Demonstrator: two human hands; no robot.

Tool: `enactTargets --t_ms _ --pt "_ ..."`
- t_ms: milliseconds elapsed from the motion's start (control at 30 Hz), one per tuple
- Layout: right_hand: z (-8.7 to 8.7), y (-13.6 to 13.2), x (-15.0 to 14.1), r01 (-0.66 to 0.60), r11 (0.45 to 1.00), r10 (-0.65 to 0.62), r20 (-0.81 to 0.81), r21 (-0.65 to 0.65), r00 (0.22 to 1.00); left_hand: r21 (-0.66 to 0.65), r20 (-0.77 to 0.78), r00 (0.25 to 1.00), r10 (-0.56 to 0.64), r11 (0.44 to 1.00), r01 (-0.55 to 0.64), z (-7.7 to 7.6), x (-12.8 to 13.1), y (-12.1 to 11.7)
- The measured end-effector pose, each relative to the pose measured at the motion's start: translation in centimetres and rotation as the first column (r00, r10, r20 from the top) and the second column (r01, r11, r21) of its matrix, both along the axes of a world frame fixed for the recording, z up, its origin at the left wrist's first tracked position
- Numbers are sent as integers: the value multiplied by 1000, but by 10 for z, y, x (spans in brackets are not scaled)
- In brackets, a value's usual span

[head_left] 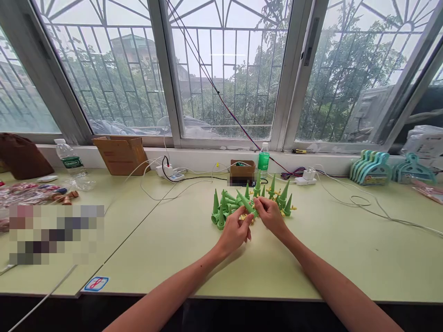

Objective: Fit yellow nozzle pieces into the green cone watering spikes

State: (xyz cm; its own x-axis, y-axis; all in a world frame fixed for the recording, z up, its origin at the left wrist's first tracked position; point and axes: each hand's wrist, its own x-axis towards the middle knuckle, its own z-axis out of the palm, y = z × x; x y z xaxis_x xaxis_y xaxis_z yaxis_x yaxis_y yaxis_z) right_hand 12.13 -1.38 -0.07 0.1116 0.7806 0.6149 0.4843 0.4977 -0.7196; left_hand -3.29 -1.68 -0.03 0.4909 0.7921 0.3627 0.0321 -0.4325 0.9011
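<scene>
Both my hands meet over a cluster of green plastic watering spikes [221, 219] on the table. My left hand [236, 229] has its fingers closed around one green watering spike [245, 202], whose point slants up to the left. At its wide end, the fingertips of my right hand [270, 214] are pinched together against it. Whether a small yellow part sits between those fingertips is hidden. Several spikes stand upright on their wide ends, others lie on their sides. Small yellow valves [293, 208] stick out from some at the right.
Behind the spikes are a small cardboard box [242, 172] and a green-labelled bottle [263, 159]. Cables and power strips [169, 171] run along the windowsill. Blue-green hangers [372, 168] stand at the right. A larger box [121, 156] and a clear bottle [72, 161] are at the left.
</scene>
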Motion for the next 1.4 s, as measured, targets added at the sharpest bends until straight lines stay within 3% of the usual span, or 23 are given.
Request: enactTargets --t_ms 700,1100,1400 --pt "-3 3 -3 58 998 -57 86 -12 995 7 -19 998 56 998 -56 -1 0 -2" --pt "-4 4 -3 66 998 -65 113 -13 991 119 -31 994 101 988 -96 -14 1 5" --pt "-3 3 -3 71 997 -69 105 -8 992 231 -36 995 92 970 -81 -14 0 6"
